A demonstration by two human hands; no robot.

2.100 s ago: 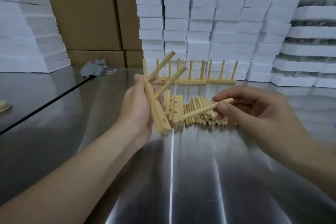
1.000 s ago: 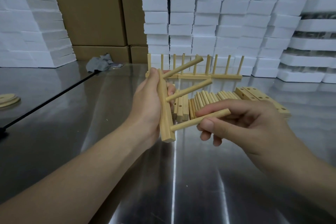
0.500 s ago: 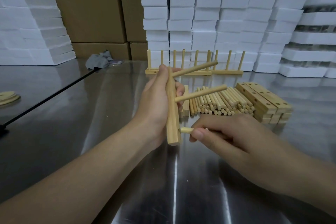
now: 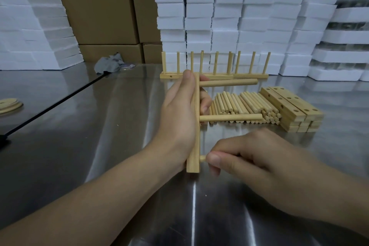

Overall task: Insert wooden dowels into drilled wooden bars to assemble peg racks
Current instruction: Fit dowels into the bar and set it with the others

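Drilled bar (image 4: 196, 126) between both hands

left hand (image 4: 179, 118): upright grip | right hand (image 4: 253, 158): closed pinch grip

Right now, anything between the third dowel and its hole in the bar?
Nothing visible. The dowel in the right hand already meets the bar held by the left hand, below the two seated dowels. The hole itself is hidden.
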